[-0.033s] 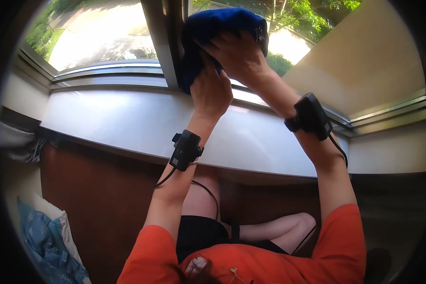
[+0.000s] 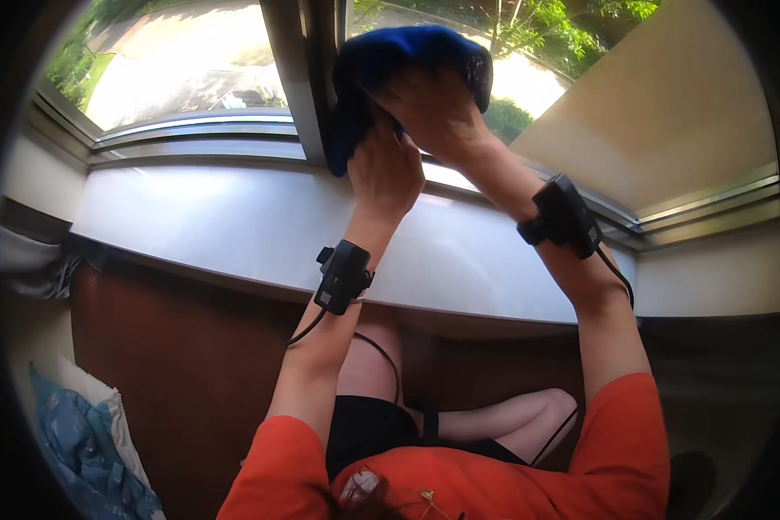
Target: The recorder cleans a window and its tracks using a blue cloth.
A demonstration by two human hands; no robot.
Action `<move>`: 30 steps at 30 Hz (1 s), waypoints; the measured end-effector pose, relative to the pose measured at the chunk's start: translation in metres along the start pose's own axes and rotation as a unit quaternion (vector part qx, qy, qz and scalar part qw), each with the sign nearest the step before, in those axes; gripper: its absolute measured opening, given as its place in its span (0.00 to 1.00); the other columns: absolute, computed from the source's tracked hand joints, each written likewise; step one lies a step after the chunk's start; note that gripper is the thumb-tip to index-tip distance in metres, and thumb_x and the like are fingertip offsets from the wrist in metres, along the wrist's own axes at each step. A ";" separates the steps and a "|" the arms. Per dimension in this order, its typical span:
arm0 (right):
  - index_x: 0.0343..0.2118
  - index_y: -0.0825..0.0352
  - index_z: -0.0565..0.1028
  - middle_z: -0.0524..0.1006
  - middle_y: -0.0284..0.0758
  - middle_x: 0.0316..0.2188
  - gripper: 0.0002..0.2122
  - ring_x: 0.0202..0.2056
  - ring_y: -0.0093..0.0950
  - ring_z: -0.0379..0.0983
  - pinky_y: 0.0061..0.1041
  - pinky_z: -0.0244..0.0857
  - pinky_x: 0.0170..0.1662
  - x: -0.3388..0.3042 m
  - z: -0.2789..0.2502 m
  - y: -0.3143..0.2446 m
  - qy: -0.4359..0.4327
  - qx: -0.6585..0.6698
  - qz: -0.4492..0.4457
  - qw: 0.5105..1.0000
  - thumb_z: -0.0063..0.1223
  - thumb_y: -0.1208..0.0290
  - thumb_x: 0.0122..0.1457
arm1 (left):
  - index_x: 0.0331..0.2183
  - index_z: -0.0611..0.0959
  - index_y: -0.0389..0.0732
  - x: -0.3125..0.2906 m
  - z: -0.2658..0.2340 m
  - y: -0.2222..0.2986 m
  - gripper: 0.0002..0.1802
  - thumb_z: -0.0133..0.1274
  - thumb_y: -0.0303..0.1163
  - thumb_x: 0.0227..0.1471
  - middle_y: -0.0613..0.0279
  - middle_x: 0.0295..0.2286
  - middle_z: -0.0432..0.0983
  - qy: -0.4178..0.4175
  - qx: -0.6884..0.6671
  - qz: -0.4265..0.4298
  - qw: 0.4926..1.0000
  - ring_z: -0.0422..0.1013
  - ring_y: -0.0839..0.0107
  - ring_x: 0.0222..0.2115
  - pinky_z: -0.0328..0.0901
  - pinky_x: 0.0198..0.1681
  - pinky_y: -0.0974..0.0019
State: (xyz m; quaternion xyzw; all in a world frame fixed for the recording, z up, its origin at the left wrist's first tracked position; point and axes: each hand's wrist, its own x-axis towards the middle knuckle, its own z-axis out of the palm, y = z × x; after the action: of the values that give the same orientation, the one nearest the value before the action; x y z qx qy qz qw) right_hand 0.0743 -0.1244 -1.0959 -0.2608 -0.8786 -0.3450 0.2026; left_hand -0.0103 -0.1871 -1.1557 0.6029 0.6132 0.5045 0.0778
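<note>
A dark blue cloth [image 2: 407,48] is bunched against the window pane beside the upright window frame [image 2: 308,69]. My left hand [image 2: 386,173] is closed on the cloth's lower left part, its fingers curled. Above and to the right of it, my right hand [image 2: 433,108] grips and presses the cloth toward the glass, with its fingertips in shade among the folds. The two hands are close together, near the bottom of the pane.
Below the window runs a white sill [image 2: 260,221]. A beige panel [image 2: 659,121] stands outside the glass at right. A blue patterned fabric [image 2: 82,433] lies at lower left, and grey fabric [image 2: 35,260] hangs above it. Each forearm wears a black device [image 2: 345,276] with a cable.
The cloth and my right hand have shifted slightly downward on the pane. My left hand has stayed almost in the same place.
</note>
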 end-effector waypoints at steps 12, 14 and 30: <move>0.36 0.63 0.74 0.72 0.29 0.31 0.14 0.38 0.26 0.68 0.26 0.59 0.41 -0.060 -0.041 -0.014 -0.042 0.046 0.007 0.998 0.50 0.69 0.43 | 0.53 0.58 0.28 -0.060 -0.009 0.001 0.34 0.45 0.30 0.44 0.36 0.38 0.66 -0.127 0.043 0.038 0.990 0.63 0.42 0.41 0.58 0.44 0.50; 0.43 0.63 0.73 0.73 0.30 0.32 0.19 0.37 0.27 0.68 0.27 0.60 0.40 -0.080 -0.089 -0.007 -0.034 0.019 0.028 0.999 0.50 0.70 0.44 | 0.55 0.52 0.28 -0.076 -0.015 0.027 0.37 0.45 0.29 0.44 0.35 0.41 0.64 -0.097 0.022 0.075 0.992 0.62 0.42 0.42 0.57 0.45 0.50; 0.48 0.69 0.68 0.70 0.42 0.45 0.19 0.45 0.36 0.68 0.32 0.60 0.49 -0.163 -0.297 -0.107 0.172 0.470 0.550 0.669 0.51 0.71 0.51 | 0.39 0.77 0.40 -0.227 -0.105 0.173 0.20 0.51 0.26 0.38 0.53 0.42 0.71 -0.092 -0.238 0.425 0.869 0.65 0.55 0.46 0.59 0.48 0.57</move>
State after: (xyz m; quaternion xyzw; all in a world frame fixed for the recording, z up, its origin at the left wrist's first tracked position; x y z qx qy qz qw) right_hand 0.1902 -0.4548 -1.0356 -0.5033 -0.5715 0.2489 0.5985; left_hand 0.0895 -0.4687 -1.0990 0.8119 0.1496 0.5618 0.0529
